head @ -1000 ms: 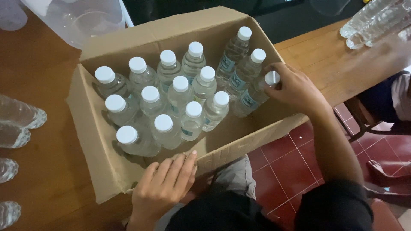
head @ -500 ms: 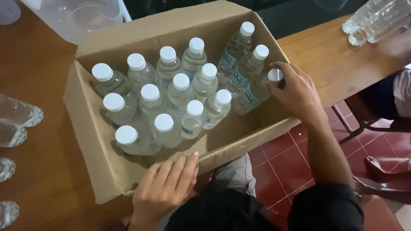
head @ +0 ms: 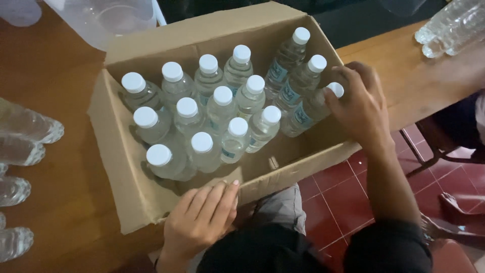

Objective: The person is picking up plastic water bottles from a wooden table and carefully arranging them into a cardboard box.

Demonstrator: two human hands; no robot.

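At right of centre, the right hand (head: 359,103) seems to pinch a white-capped bottle (head: 316,107) inside the cardboard box (head: 126,177). The left hand (head: 202,222), fingers together, presses flat on the box's lower wall.

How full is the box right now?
Mostly done: fifteen capped water bottles stand in the cardboard box, packed along its left and far side. In hand: the right hand grips the bottle nearest the right wall; the left hand rests on the near wall. Left: a bare near-right corner, loose bottles on the table.
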